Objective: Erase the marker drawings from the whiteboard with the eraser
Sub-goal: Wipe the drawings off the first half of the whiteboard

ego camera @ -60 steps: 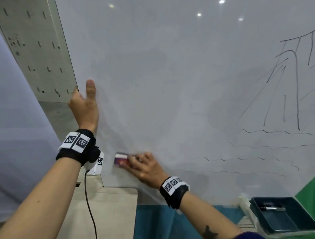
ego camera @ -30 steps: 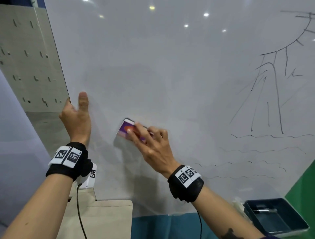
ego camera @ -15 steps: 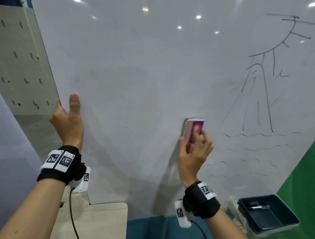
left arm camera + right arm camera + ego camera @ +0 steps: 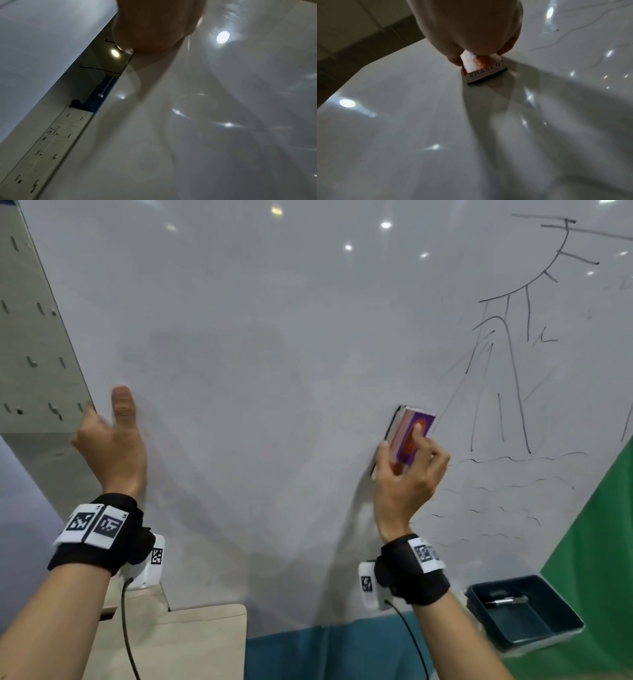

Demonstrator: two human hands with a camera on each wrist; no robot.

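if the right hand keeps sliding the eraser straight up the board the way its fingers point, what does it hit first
Probably the faint slanted marker line just above the eraser in the right hand; beyond it the whiteboard looks bare.

left hand's (image 4: 109,446) fingers hidden behind the whiteboard (image 4: 257,354) edge, marker drawings (image 4: 507,378) cut off at the right border, eraser (image 4: 406,436) partly covered by right hand (image 4: 404,477), object in the tray (image 4: 524,611) possibly a marker

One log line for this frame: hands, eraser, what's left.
right hand grips eraser on whiteboard | left hand holds board edge | marker drawings remain, right side
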